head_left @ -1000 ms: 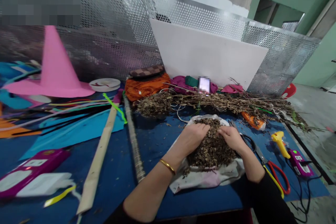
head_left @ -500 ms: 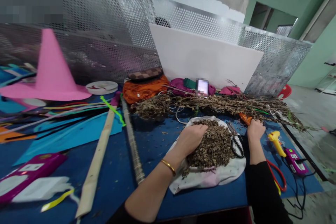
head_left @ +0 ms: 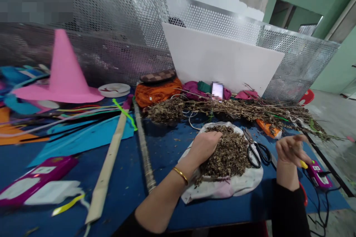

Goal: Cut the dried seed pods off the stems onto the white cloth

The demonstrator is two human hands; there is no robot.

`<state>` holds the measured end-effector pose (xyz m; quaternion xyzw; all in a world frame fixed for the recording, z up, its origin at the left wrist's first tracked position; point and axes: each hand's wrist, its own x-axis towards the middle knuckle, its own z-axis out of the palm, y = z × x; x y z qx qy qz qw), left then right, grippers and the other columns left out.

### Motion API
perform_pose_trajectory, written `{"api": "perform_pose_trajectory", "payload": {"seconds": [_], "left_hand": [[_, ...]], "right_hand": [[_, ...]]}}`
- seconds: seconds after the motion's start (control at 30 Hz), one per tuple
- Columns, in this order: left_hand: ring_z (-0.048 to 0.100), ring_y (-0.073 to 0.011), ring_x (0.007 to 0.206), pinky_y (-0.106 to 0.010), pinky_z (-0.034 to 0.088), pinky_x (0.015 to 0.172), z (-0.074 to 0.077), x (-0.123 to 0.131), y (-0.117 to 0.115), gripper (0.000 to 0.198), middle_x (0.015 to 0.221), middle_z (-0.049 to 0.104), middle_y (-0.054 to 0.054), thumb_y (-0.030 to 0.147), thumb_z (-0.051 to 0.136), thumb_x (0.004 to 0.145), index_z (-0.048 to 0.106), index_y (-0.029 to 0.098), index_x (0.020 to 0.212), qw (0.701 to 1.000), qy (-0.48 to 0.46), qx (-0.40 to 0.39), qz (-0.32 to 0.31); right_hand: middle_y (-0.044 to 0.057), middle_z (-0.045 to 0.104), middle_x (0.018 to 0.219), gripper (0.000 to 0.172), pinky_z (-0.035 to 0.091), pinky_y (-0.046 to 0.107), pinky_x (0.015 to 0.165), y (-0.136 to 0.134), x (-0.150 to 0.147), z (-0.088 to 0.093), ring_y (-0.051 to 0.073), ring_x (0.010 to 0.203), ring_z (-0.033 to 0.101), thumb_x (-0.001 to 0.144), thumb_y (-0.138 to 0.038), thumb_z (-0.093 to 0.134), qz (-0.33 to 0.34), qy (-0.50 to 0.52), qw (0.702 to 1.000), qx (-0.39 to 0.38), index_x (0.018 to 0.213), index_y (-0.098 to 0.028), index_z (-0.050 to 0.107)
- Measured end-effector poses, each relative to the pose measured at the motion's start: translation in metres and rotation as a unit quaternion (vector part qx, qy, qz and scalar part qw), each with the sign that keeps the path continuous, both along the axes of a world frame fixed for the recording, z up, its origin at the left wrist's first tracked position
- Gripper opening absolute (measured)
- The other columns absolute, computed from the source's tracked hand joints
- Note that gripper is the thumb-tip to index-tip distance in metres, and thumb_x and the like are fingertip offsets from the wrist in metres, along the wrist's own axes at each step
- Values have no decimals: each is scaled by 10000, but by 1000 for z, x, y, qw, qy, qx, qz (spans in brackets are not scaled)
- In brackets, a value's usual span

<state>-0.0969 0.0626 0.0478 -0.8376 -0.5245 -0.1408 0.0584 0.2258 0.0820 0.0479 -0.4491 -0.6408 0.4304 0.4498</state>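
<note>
Looking down at a blue table (head_left: 161,148) mid craft session. Got the left hand (head_left: 205,144) planted on a heap of dried leaves (head_left: 230,153) just right of centre, palm down, fingers bent and dug into the near-left side of the heap; can't tell about any actual pinch in there. Probably just pinning the heap in place on the white cloth (head_left: 222,189) spread underneath, likely laid there for catching crumbs. Got the right hand (head_left: 290,150) lifted off the table at the right of the frame, fingers half open and loosely curled, gripping nothing as far as can be seen, hovering over a yellow glue gun (head_left: 303,163) mostly hidden beneath. Got black scissors (head_left: 257,150) lying between heap and right hand, right at the cloth's edge, handles toward the body, handy for a quick grab. Got a long bundle of dry twigs (head_left: 250,109) stretched across the back, just beyond the heap, close enough for easy reaching. Also spotted a purple gadget (head_left: 318,174) lower right, a wooden stick (head_left: 107,170) lower left and a pink cone hat (head_left: 62,74) upper left.
</note>
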Motion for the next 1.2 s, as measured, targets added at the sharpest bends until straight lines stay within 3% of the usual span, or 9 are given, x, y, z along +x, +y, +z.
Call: {"api": "perform_pose_trajectory", "payload": {"seconds": [0.1,0.13,0.23,0.3,0.6,0.77,0.9,1.03,1.2], "left_hand": [[604,-176,752,-276,407,638,0,0,0,223,819,659,-54,202,371,914,592,178,929,1000,0,-4,2],[602,-180,745,-279,407,632,0,0,0,226,814,657,-55,202,367,914,592,177,925,1000,0,-6,4],[600,-184,738,-283,406,626,-1,0,0,227,808,653,-62,203,365,914,590,171,904,1000,2,-8,6],[600,-182,739,-281,405,627,-2,0,0,224,807,651,-63,203,367,914,588,171,898,1000,2,-4,7],[614,-194,750,-291,412,627,2,0,-1,240,811,660,-68,203,354,914,591,168,903,1000,11,-14,6],[616,-206,754,-298,411,624,2,-1,-2,230,811,659,-77,198,355,907,583,170,896,1000,-2,-10,-5],[618,-208,749,-297,405,620,2,-3,-1,213,803,656,-79,192,364,901,574,169,877,1000,-9,-12,-8],[622,-213,755,-300,404,614,4,-3,-2,218,816,656,-78,177,353,901,571,165,890,1000,8,-8,2],[617,-207,733,-296,399,606,3,-3,-3,208,787,652,-74,175,362,898,565,165,858,1000,4,-4,-3]], "right_hand": [[-15,551,544,337,395,258,504,4,-25,3,142,488,531,734,-501,599,67,-63,996,8,926,-230,656],[9,603,628,309,417,261,553,6,-35,5,153,574,575,760,-458,584,70,-168,983,-1,934,-210,647],[62,660,831,224,423,254,671,11,-59,5,182,798,617,752,-335,608,-36,-521,853,-22,913,-180,630],[100,659,930,253,417,254,700,12,-66,4,204,877,616,734,-299,631,-84,-614,784,-35,946,-162,614],[57,661,999,231,404,230,682,4,-56,18,183,918,620,887,-324,451,-190,-633,751,-12,1043,-253,605],[116,641,1051,259,422,268,733,12,-13,42,209,939,621,884,-278,441,-236,-716,656,-29,1031,-216,645],[168,669,980,184,438,322,761,21,42,69,266,942,633,762,-192,585,-219,-746,622,-94,896,-132,696],[162,696,902,133,423,396,809,15,83,77,287,912,643,651,-166,678,-206,-756,605,-141,776,-131,707],[149,704,852,110,419,381,813,4,108,62,248,862,655,689,-123,596,-232,-737,619,-141,705,-140,704]]}}
